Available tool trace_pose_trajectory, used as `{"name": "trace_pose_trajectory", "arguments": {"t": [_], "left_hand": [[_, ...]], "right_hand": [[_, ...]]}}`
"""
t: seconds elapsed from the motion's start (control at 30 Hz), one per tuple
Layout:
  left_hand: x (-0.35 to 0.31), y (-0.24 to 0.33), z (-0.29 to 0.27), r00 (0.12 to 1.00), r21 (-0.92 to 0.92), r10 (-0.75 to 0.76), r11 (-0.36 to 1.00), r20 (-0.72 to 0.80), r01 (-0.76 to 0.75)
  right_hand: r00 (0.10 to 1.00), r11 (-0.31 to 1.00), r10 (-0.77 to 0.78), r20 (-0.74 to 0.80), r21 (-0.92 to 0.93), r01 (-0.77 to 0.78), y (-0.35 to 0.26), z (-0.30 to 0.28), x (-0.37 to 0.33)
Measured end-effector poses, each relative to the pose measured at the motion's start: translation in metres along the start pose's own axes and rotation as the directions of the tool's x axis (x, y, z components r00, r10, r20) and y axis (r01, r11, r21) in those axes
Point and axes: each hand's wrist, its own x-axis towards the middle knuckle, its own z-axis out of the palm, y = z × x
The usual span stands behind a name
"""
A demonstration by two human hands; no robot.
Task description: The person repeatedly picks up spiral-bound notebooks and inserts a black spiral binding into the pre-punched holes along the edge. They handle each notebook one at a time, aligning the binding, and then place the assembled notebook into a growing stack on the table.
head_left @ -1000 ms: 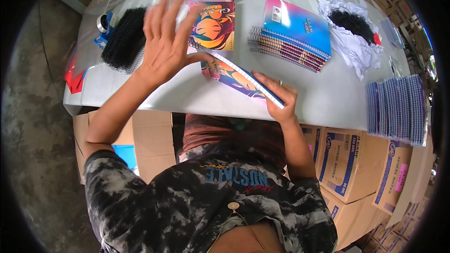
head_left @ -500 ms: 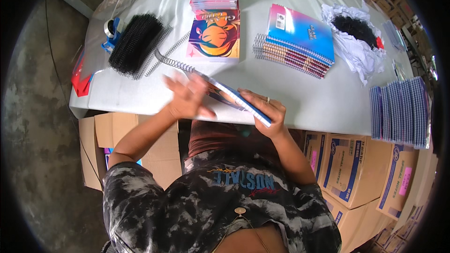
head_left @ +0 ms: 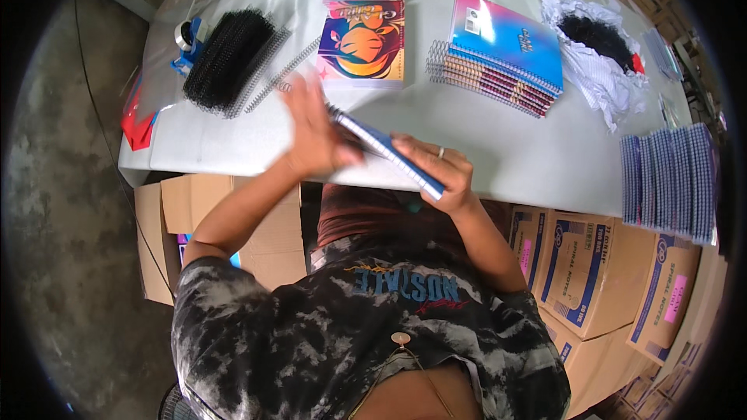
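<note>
My right hand grips a thin notebook near its lower right end, thumb on the blue cover, its edge tilted up toward me above the table's front. At the notebook's upper left end is my left hand, blurred by motion, its fingers stretched out and pointing away from me. Just before, a wire coil stuck out of that end; now the hand mostly hides it. Farther left lies a bundle of black spiral coils, with a loose coil beside it. Straight ahead stands a stack of printed covers and pages.
Coil-bound notebooks with blue-pink covers are stacked right of centre. Crumpled white wrapping holds more black coils. A row of notebooks stands at the right edge. Left is a blue tape dispenser. Cardboard boxes sit below the table.
My left hand has swung its fingers upward over the coil at the notebook's end. The right hand keeps its grip on the notebook. The whole view has shifted slightly.
</note>
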Motion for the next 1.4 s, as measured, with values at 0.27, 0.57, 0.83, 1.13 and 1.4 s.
{"name": "trace_pose_trajectory", "arguments": {"t": [0.27,0.57,0.83,1.13,1.4], "left_hand": [[0.026,-0.025,-0.001,0.959,-0.093,-0.028,0.996,-0.282,0.001],[0.048,-0.042,-0.003,0.88,0.152,0.181,0.98,-0.439,-0.126],[0.058,0.003,-0.006,0.904,0.172,0.235,0.968,-0.356,-0.183],[0.055,0.011,0.006,0.932,0.143,0.111,0.988,-0.345,-0.064],[0.037,0.03,0.004,0.916,0.181,0.261,0.96,-0.306,-0.213]], "right_hand": [[0.999,0.998,-0.052,0.003,-0.017,0.052,-0.004,0.004,0.006],[1.0,1.0,-0.004,-0.026,-0.007,0.004,0.0,0.006,0.009],[1.0,1.0,0.001,-0.005,0.016,-0.001,0.004,0.009,0.009],[0.995,0.996,0.084,-0.052,0.019,-0.083,0.006,0.013,0.013],[0.998,0.999,0.032,-0.057,0.027,-0.031,0.006,0.014,0.015]]}}
